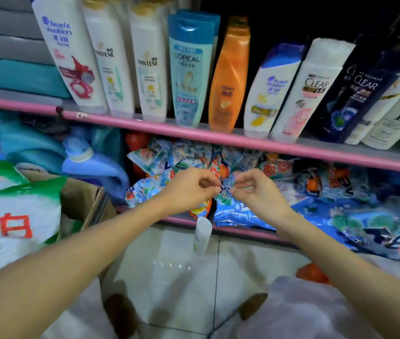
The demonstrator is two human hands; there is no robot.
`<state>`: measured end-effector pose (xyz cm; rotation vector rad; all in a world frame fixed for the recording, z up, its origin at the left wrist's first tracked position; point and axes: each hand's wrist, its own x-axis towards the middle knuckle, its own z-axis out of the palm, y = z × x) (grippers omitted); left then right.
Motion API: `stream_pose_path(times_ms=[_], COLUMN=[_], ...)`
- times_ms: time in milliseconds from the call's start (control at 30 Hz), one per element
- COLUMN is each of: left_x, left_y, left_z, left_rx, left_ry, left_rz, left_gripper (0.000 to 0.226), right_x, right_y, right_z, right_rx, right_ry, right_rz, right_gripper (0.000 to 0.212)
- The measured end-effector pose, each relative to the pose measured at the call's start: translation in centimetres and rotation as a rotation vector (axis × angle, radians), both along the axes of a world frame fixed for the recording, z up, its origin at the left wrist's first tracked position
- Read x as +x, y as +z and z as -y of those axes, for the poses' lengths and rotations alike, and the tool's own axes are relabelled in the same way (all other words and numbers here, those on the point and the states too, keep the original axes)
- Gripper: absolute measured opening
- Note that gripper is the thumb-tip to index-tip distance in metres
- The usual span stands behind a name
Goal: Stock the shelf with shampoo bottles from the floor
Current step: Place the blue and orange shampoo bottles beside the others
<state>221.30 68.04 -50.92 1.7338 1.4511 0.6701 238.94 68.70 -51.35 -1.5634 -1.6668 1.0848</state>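
The pink-edged upper shelf carries a row of upright shampoo bottles: a white Head & Shoulders bottle, two Pantene bottles, a blue L'Oreal bottle, an orange bottle and several Clear bottles. A small white bottle stands on the floor tiles against the lower shelf. My left hand and my right hand meet in front of the lower shelf. Each pinches a small blue-and-white detergent packet between thumb and fingertips. A thin green strip shows at my right fingers.
The lower shelf is heaped with colourful detergent packets. A blue jug lies at its left end. A cardboard box with large white-and-green detergent bags stands at the left. An orange object lies on the floor at the right.
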Motion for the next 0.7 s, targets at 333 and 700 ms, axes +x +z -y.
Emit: stream_pose_path(times_ms=[333, 700], left_x=[-1.0, -0.4], left_y=[-17.9, -22.2], left_z=[-3.2, -1.4], left_rx=[-0.402, -0.661], left_ry=[0.067, 0.217], left_rz=[-0.149, 0.223], left_gripper=[0.033, 0.058], right_x=[-2.4, -5.4], right_y=[-15.5, -23.4], right_z=[-3.4, -2.6], right_rx=[-0.348, -0.242], right_ry=[0.163, 0.153], right_rz=[0.477, 0.628], right_gripper=[0.05, 0.057])
